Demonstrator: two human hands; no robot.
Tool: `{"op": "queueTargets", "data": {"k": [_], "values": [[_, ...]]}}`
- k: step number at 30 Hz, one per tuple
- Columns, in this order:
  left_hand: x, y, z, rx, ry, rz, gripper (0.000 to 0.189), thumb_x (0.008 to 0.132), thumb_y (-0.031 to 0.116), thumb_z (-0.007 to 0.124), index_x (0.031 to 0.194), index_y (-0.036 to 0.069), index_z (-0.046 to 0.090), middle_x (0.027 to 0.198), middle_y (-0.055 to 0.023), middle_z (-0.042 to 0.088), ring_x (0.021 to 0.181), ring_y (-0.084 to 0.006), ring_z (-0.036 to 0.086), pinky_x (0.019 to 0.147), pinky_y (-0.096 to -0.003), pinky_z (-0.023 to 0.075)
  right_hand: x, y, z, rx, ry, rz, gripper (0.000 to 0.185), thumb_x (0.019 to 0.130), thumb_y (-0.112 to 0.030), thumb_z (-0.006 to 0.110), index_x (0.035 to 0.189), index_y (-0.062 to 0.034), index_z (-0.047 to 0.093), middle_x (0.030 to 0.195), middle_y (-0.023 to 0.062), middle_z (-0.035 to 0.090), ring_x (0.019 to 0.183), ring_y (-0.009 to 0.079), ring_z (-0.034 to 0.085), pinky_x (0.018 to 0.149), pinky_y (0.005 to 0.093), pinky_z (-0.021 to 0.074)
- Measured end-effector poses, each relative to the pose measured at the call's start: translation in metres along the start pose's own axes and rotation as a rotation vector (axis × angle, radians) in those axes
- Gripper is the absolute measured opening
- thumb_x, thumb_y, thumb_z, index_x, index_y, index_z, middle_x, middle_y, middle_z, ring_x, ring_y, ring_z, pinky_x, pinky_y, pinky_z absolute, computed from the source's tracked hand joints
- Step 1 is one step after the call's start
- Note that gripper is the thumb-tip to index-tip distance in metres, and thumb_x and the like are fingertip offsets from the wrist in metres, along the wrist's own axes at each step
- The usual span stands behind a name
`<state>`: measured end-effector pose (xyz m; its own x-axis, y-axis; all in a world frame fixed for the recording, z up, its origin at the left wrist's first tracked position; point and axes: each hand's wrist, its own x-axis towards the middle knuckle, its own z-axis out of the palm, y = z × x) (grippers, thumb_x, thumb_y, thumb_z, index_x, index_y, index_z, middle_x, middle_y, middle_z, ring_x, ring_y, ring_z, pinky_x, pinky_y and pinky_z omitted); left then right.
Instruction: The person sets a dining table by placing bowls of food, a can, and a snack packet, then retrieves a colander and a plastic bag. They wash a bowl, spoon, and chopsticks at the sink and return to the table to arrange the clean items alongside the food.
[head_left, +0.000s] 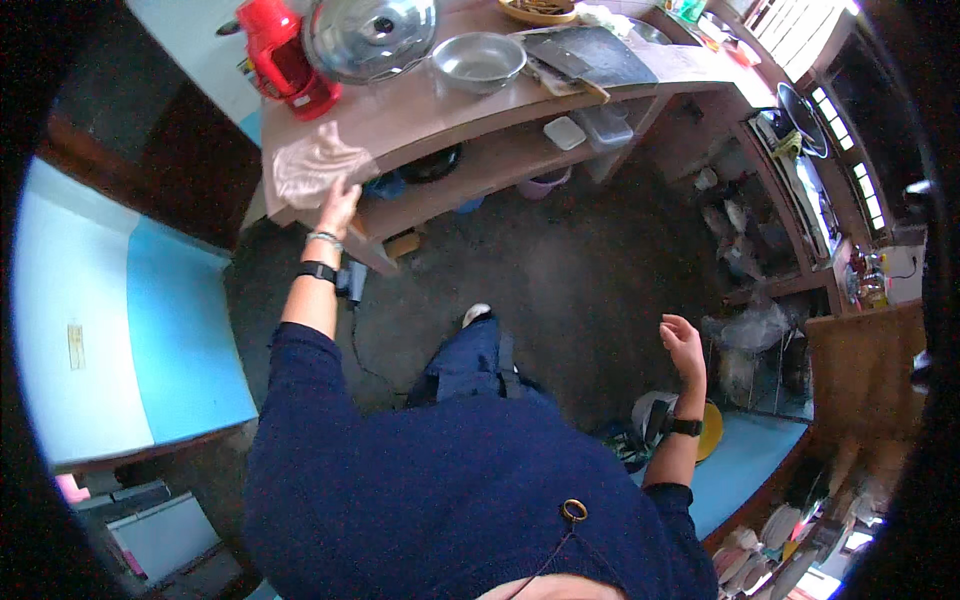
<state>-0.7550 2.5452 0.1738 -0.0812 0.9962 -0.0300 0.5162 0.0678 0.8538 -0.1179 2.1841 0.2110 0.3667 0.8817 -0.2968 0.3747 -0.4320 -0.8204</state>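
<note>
My left hand (340, 207) reaches forward to the front left corner of a counter. Its fingers are closed at the near edge of a pale, crumpled cloth (311, 169) that lies spread on the countertop (390, 124). The exact grip is partly hidden by the hand itself. Off to the right, my right hand (682, 346) hangs in the air over the floor, holding nothing, with its fingers loosely curled and apart. Behind the cloth stands a red thermos flask (289, 64). To its right are a large shiny metal lid (371, 34) and a metal basin (480, 60).
A cleaver (559, 56) with a wooden handle lies by a dark board (607, 56). Plastic containers (600, 127) sit on the shelf below. A wok (802, 118) stands at a stove to the right. A black cable (360, 352) runs over the dark floor (555, 255).
</note>
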Motion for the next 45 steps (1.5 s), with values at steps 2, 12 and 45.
{"op": "queueTargets", "data": {"k": [2, 12, 45], "values": [[0.059, -0.036, -0.014, 0.148, 0.135, -0.055, 0.054, 0.091, 0.025, 0.058, 0.138, 0.003, 0.043, 0.137, -0.0131, 0.048, 0.127, -0.0244, 0.043, 0.105, -0.0364, 0.0353, 0.040, -0.024, -0.006, -0.021, -0.065, -0.039, 0.032, 0.088, -0.014, 0.065, 0.117, -0.0029, 0.060, 0.100, 0.0066, 0.066, 0.090, 0.0126, 0.061, 0.076, 0.0262, 0.0499], [0.204, -0.018, 0.064, 0.292, 0.250, -0.126, 0.051, 0.090, 0.032, 0.055, 0.130, 0.001, 0.049, 0.123, -0.0157, 0.052, 0.114, -0.0286, 0.047, 0.095, -0.0384, 0.0397, 0.210, -0.085, -0.147, -0.251, 0.000, -0.008, 0.034, 0.084, -0.023, 0.068, 0.111, -0.0034, 0.063, 0.092, 0.0079, 0.069, 0.083, 0.0162, 0.064, 0.075, 0.0320, 0.0522], [0.105, 0.525, 0.877, -0.639, -0.745, -0.953, 0.043, 0.095, 0.035, 0.050, 0.121, 0.002, 0.053, 0.088, -0.0056, 0.055, 0.073, -0.0161, 0.051, 0.063, -0.0293, 0.0463, 0.160, 0.325, -0.967, 0.072, 2.179, 1.315, 0.073, 0.084, -0.015, 0.052, 0.146, -0.0194, 0.013, 0.149, 0.0233, 0.018, 0.129, 0.0393, 0.039, 0.105, 0.0498, 0.0347]]}}
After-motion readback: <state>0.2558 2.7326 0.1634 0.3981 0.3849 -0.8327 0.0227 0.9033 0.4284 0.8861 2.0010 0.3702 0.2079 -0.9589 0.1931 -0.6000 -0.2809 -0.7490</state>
